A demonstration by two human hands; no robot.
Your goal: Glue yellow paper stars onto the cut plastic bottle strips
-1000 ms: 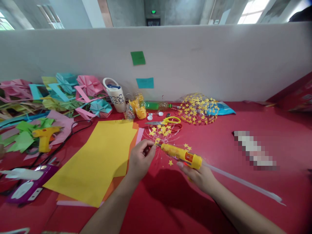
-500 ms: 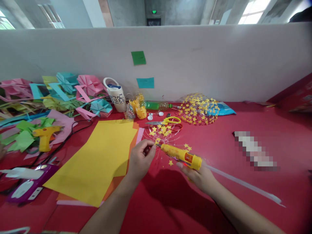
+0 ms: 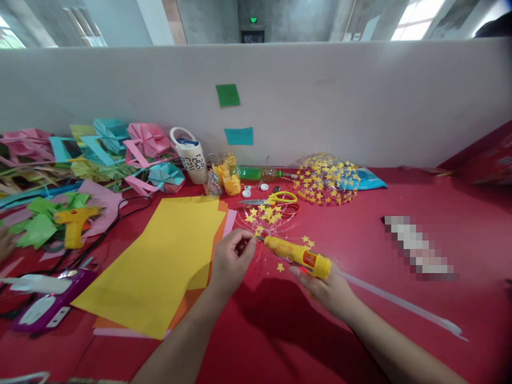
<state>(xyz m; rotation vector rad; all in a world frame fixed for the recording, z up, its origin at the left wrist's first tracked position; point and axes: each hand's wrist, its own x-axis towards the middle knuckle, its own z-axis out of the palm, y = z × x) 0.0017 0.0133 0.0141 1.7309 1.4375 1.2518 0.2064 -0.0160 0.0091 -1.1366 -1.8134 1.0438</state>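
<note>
My right hand [image 3: 326, 290] is wrapped round a yellow glue gun [image 3: 296, 254], and a long clear glue stick [image 3: 400, 303] trails from its back end. The gun's nozzle points left, at the fingertips of my left hand [image 3: 235, 261]. That hand pinches a small yellow star [image 3: 257, 234] between thumb and finger; the nozzle tip is at or very near it. Just beyond lies a clear plastic piece with yellow stars [image 3: 269, 214]. Loose stars [image 3: 280, 266] rest on the red table [image 3: 256, 341].
Yellow paper sheets [image 3: 160, 256] lie left of my left hand. Behind are scissors [image 3: 256, 202], a green bottle [image 3: 250, 173], a star-covered clear dome [image 3: 328, 178] and a white cup [image 3: 192, 162]. Another glue gun [image 3: 75, 226], cables and a purple power strip [image 3: 56, 301] sit at left.
My hands and the glue gun show almost no movement. At the left edge, another person's hand has come further into view beside the green paper pieces.
</note>
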